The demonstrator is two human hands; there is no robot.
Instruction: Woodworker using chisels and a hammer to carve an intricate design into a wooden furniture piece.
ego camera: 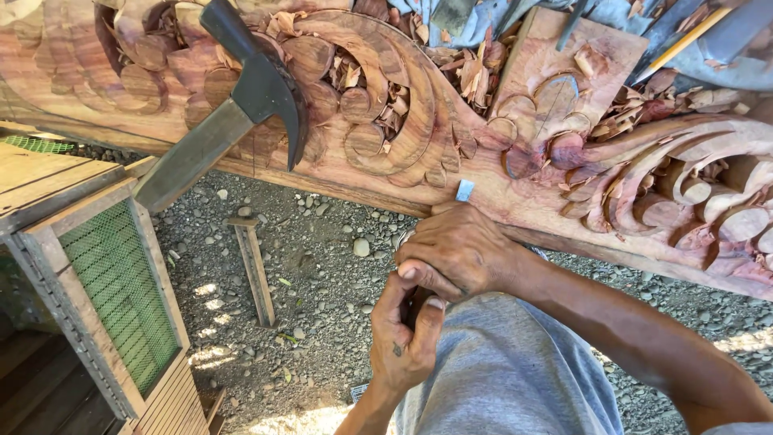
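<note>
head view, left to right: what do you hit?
Green mesh wooden frame → hammer → wooden stake on the gravel → left hand → right hand → chisel tip → carved scrollwork on the plank.

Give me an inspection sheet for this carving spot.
Surface: long reddish carved wooden panel with scrollwork.
Job's things: small metal chisel blade against the panel's lower edge.
Clutter: loose wood chips; dark-headed hatchet lying on the panel.
Hands: right hand wrapped around the chisel; left hand touching it from below.
Cables: nothing seen.
Surroundings: grey gravel ground; wooden frame with green mesh at left.
</note>
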